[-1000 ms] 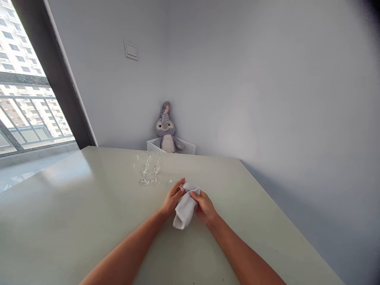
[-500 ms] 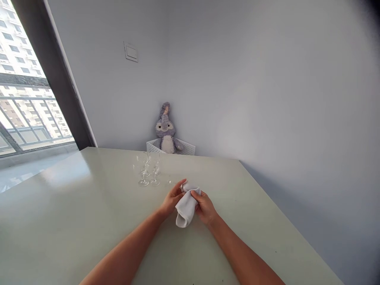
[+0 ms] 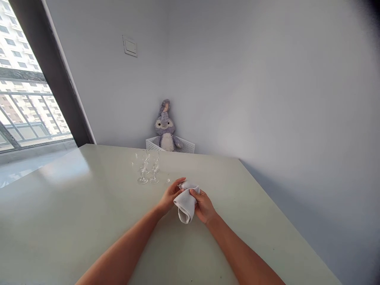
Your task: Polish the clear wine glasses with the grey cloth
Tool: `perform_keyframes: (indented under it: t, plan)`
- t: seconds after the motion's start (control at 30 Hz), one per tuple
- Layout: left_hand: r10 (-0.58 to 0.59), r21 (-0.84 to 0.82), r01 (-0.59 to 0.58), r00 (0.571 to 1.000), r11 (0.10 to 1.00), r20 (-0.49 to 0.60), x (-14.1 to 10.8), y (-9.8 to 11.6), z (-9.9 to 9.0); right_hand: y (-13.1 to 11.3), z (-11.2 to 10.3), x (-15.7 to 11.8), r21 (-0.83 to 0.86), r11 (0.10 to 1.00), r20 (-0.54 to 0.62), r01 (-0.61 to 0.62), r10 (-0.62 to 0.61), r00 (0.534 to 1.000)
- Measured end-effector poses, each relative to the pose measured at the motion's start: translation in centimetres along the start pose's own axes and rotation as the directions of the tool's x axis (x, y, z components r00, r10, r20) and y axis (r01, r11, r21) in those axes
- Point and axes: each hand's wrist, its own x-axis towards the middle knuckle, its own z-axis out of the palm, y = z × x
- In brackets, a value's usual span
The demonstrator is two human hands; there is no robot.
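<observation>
Over the middle of the table, my left hand (image 3: 170, 197) is closed on a clear glass (image 3: 183, 185), which is partly hidden by fingers and cloth. A white cloth (image 3: 185, 204) is pinched in my right hand (image 3: 204, 206), pressed against the glass, with its folded end hanging down toward me. The two hands are close together, the right one just beside the left. Several stemmed clear glasses (image 3: 143, 180) stand upright in a group on the table, left of and beyond my hands.
The pale green table (image 3: 74, 213) reaches to the walls. Behind its far edge a grey plush toy (image 3: 166, 140) sits in a white perforated basket (image 3: 188, 147). A small clear object (image 3: 168, 180) lies right of the glasses. A window is at the left.
The hanging end of the cloth has shifted and turned slightly between my hands. Both hands keep their holds. The whole view has moved a little.
</observation>
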Motion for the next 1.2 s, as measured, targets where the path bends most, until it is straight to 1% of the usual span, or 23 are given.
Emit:
perform_keyframes:
  t: [0.07, 0.1, 0.17, 0.2, 0.23, 0.27, 0.3, 0.33, 0.4, 0.47, 0.53, 0.63, 0.7, 0.77, 0.8, 0.87, 0.9, 0.93, 0.97, 1.03, 1.07, 1.13, 1.2]
  plan:
    - [-0.004, -0.014, 0.004, 1.000, 1.000, -0.012, 0.1, 0.0, -0.1, 0.0, 0.0, -0.1, -0.179, 0.981, 0.068, 0.067, -0.056, 0.996]
    - [-0.013, 0.001, 0.013, 0.999, 1.000, -0.030, 0.2, -0.1, -0.1, 0.1, 0.0, -0.2, -0.318, 0.937, 0.099, 0.140, -0.114, 0.989]
    - [-0.035, 0.099, 0.042, 0.997, 0.994, -0.071, 0.3, -0.3, -0.2, 0.3, -0.3, -0.1, -0.583, 0.761, 0.151, 0.286, -0.245, 0.958]
    - [-0.034, 0.196, 0.053, 0.995, 0.979, -0.099, 0.3, -0.4, -0.3, 0.3, -0.5, 0.0, -0.676, 0.660, 0.169, 0.328, -0.294, 0.941]
    - [-0.015, 0.324, 0.058, 0.991, 0.944, -0.136, 0.3, -0.4, -0.5, 0.3, -0.8, 0.2, -0.740, 0.580, 0.173, 0.342, -0.327, 0.929]
    - [0.038, 0.467, 0.047, 0.984, 0.883, -0.173, 0.3, -0.3, -0.7, 0.2, -1.2, 0.4, -0.778, 0.533, 0.161, 0.332, -0.341, 0.926]
    - [0.125, 0.606, 0.016, 0.974, 0.795, -0.190, 0.2, -0.1, -0.9, 0.0, -1.5, 0.5, -0.796, 0.523, 0.134, 0.305, -0.340, 0.931]
    - [0.231, 0.724, -0.032, 0.957, 0.689, -0.178, 0.1, 0.1, -1.1, -0.3, -1.9, 0.7, -0.793, 0.544, 0.100, 0.274, -0.328, 0.940]
    - [0.416, 0.864, -0.163, 0.908, 0.476, -0.058, 0.0, 0.7, -1.6, -1.2, -2.5, 0.8, -0.724, 0.651, 0.063, 0.229, -0.268, 0.961]
    - [0.474, 0.897, -0.289, 0.874, 0.336, 0.104, -0.1, 1.2, -2.0, -2.1, -2.8, 0.6, -0.607, 0.767, 0.106, 0.210, -0.183, 0.977]
    - [0.437, 0.892, -0.348, 0.877, 0.288, 0.201, 0.0, 1.3, -2.3, -3.0, -2.9, 0.3, -0.521, 0.830, 0.182, 0.198, -0.119, 0.976]
    - [0.384, 0.887, -0.350, 0.896, 0.300, 0.224, 0.1, 1.1, -2.4, -3.8, -3.6, 0.3, -0.521, 0.828, 0.244, 0.206, -0.087, 0.966]
    - [0.373, 0.897, -0.316, 0.908, 0.311, 0.191, 0.1, 0.9, -2.5, -4.1, -4.6, 0.6, -0.571, 0.793, 0.212, 0.213, -0.109, 0.971]
    - [0.343, 0.922, -0.234, 0.931, 0.307, 0.122, 0.1, 0.7, -2.7, -4.3, -5.7, 1.0, -0.641, 0.738, 0.100, 0.212, -0.193, 0.976]
    - [0.320, 0.938, -0.178, 0.944, 0.297, 0.078, 0.1, 0.6, -2.8, -4.4, -6.1, 1.1, -0.679, 0.703, 0.029, 0.213, -0.264, 0.964]
    - [0.286, 0.961, -0.065, 0.958, 0.267, -0.015, 0.1, 0.5, -2.9, -4.5, -6.2, 1.1, -0.757, 0.599, -0.051, 0.261, -0.453, 0.890]
    - [0.283, 0.968, -0.023, 0.958, 0.252, -0.051, 0.1, 0.5, -3.0, -4.5, -5.9, 1.0, -0.798, 0.518, -0.027, 0.308, -0.541, 0.841]
    - [0.290, 0.971, 0.001, 0.954, 0.237, -0.072, 0.1, 0.5, -3.0, -4.4, -5.3, 0.7, -0.832, 0.416, 0.048, 0.367, -0.606, 0.794]
    - [0.302, 0.974, 0.005, 0.950, 0.224, -0.075, 0.0, 0.5, -2.9, -4.3, -4.5, 0.4, -0.851, 0.297, 0.166, 0.434, -0.632, 0.757]
    - [0.326, 0.981, -0.048, 0.945, 0.187, -0.016, 0.0, 0.5, -2.6, -4.0, -2.7, -0.3, -0.825, 0.070, 0.430, 0.561, -0.568, 0.702]
    - [0.336, 0.982, -0.098, 0.941, 0.160, 0.039, -0.1, 0.5, -2.3, -3.8, -1.8, -0.6, -0.798, -0.011, 0.522, 0.602, -0.512, 0.682]
    - [0.355, 0.971, -0.216, 0.920, 0.106, 0.165, -0.2, 0.6, -1.7, -3.4, -0.4, -1.0, -0.770, -0.101, 0.603, 0.630, -0.438, 0.667]
    - [0.379, 0.946, -0.318, 0.885, 0.068, 0.270, -0.3, 0.8, -1.0, -3.1, 0.2, -1.1, -0.798, -0.121, 0.573, 0.590, -0.452, 0.684]
